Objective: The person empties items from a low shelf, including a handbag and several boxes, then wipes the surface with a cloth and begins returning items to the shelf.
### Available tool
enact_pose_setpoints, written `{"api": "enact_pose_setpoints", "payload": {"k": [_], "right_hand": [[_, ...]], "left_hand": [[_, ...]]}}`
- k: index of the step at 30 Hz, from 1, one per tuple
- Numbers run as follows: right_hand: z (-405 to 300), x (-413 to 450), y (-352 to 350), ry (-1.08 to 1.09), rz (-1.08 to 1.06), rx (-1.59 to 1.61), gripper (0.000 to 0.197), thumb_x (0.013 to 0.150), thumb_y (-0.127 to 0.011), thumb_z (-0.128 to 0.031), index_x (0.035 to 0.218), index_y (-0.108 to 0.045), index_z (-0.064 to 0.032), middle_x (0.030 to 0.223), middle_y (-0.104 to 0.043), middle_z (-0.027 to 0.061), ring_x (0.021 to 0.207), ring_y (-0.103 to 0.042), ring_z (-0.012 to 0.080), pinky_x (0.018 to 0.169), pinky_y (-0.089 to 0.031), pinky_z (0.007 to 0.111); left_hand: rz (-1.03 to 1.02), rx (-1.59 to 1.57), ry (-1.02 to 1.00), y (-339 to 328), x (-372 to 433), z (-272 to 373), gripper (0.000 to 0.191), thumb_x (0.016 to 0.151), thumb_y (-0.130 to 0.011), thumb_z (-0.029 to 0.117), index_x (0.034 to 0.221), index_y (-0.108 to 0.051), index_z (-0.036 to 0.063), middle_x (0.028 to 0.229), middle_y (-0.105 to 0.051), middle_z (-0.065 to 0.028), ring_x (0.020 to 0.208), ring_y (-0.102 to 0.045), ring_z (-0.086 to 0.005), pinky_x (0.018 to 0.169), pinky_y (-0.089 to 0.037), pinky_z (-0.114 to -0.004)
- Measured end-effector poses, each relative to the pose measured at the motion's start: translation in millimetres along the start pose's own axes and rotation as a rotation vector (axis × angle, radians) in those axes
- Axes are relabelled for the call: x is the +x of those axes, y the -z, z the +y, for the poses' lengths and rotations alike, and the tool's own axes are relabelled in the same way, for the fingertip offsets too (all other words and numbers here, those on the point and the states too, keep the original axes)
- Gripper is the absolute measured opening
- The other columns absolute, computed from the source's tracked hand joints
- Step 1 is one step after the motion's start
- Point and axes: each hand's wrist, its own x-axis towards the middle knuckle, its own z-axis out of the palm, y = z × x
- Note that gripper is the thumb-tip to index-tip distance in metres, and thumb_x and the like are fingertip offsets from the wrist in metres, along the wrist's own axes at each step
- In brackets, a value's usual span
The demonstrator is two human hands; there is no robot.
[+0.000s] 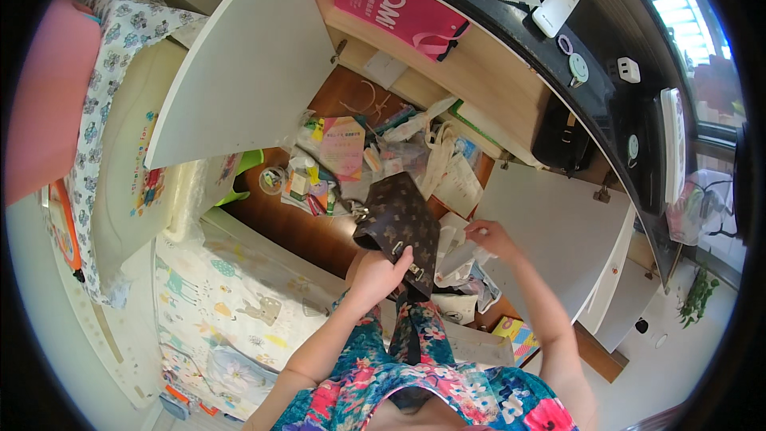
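Note:
A dark brown patterned handbag (402, 215) with metal fittings hangs in front of me, tilted. My left hand (378, 272) grips its near edge, thumb on top. From its far side a dark strap (323, 167) trails over the things on the floor. My right hand (492, 238) is to the right of the bag, fingers bent around part of a whitish, thin plastic-like piece (470, 256). White bags (452, 266) lie just below that hand. Beyond the handbag, a pink printed sheet (342, 148) and a cream cloth bag (441, 152) lie in a pile.
An open white cabinet door (251, 66) stands at left, another (556, 215) at right. A pink paper bag (398, 9) sits on the cabinet shelf. The dark countertop (589, 105) holds a white power bank (555, 9). A patterned padded mat (239, 293) lies left.

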Motion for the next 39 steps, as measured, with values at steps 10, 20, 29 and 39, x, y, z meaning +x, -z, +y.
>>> {"api": "enact_pose_setpoints", "payload": {"k": [10,20,29,39], "right_hand": [[37,-5,-94,-0.064,0.137,0.473,0.026,0.080,-0.067,-0.020,0.100,-0.065,-0.0040,0.090,-0.066,0.0085,0.084,-0.061,0.0181,0.075,-0.048,0.029],[35,-14,-105,-0.087,0.103,0.465,0.027,0.081,-0.067,-0.018,0.104,-0.063,-0.0036,0.091,-0.065,0.0075,0.084,-0.060,0.0159,0.074,-0.048,0.028],[-22,21,-136,-0.018,0.035,0.341,0.029,0.082,-0.066,-0.016,0.107,-0.062,-0.0032,0.091,-0.064,0.0066,0.084,-0.059,0.0138,0.074,-0.048,0.027],[38,11,-174,0.006,0.048,0.545,0.025,0.083,-0.066,-0.021,0.102,-0.064,-0.0048,0.101,-0.065,0.0077,0.089,-0.061,0.0190,0.079,-0.047,0.031]], "left_hand": [[-0.224,-0.382,-0.151,-2,-14,87,0.035,0.091,-0.054,0.026,0.107,-0.055,-0.0046,0.102,-0.062,-0.0150,0.093,-0.059,-0.0245,0.083,-0.046,-0.034],[-0.425,-0.307,-0.166,-16,-3,114,0.032,0.091,-0.052,0.022,0.110,-0.055,-0.0033,0.102,-0.062,-0.0136,0.092,-0.058,-0.0238,0.082,-0.046,-0.033],[-0.272,-0.399,-0.276,-43,32,119,0.036,0.091,-0.052,0.031,0.096,-0.059,-0.0033,0.083,-0.065,-0.0161,0.072,-0.063,-0.0284,0.068,-0.049,-0.035],[-0.192,-0.531,-0.173,-97,175,145,0.039,0.094,-0.050,0.026,0.117,-0.049,-0.0060,0.110,-0.058,-0.0114,0.101,-0.057,-0.0230,0.086,-0.046,-0.034]]}}
